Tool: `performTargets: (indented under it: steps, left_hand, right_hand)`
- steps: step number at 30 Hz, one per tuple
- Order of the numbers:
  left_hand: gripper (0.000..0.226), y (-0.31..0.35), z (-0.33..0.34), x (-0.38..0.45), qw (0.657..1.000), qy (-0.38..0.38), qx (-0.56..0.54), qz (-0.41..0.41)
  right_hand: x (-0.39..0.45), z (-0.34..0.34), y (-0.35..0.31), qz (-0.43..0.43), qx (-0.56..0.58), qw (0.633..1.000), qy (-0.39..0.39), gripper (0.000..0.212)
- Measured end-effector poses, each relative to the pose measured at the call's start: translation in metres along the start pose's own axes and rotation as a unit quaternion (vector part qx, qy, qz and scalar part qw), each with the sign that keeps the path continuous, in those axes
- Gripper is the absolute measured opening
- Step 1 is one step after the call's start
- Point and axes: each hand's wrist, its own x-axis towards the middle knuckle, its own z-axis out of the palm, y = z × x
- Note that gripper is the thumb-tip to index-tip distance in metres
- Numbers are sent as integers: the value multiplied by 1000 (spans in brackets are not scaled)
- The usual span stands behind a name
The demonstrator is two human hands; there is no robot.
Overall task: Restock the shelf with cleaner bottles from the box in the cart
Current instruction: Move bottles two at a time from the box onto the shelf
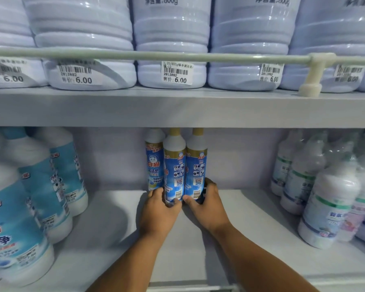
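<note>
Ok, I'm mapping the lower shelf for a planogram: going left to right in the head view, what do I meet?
Big light-blue labelled bottles → three slim blue cleaner bottles, the left hand gripping the middle one and the right hand gripping the right one → white bottles with green-striped labels.

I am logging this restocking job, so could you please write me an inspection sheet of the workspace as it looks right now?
Surface: pale lower shelf, bare in the middle, lit from the front.
Job's things: three slim blue cleaner bottles upright at the back, close together.
Clutter: big white-and-blue bottles at left; white bottles with green bands at right.
Grips: left hand curled round the base of the middle bottle; right hand curled round the base of the right one.
Cables: nothing seen.
Surroundings: upper shelf with large pale jugs behind a rail, price tags reading 6.00.
</note>
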Motion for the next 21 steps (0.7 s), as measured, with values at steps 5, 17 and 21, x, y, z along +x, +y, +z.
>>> performTargets:
  steps: [5,17,21]
  left_hand:
    - [42,-1,5,4,1000,13,7,-20]
    - [45,-1,23,11,992,58,115,-17]
    - [45,-3,24,13,991,68,116,-18]
  right_hand:
    - [13,1,11,19,6,1000,18,57]
    - [23,4,16,30,27,999,26,47]
    - [26,5,16,20,12,999,24,44]
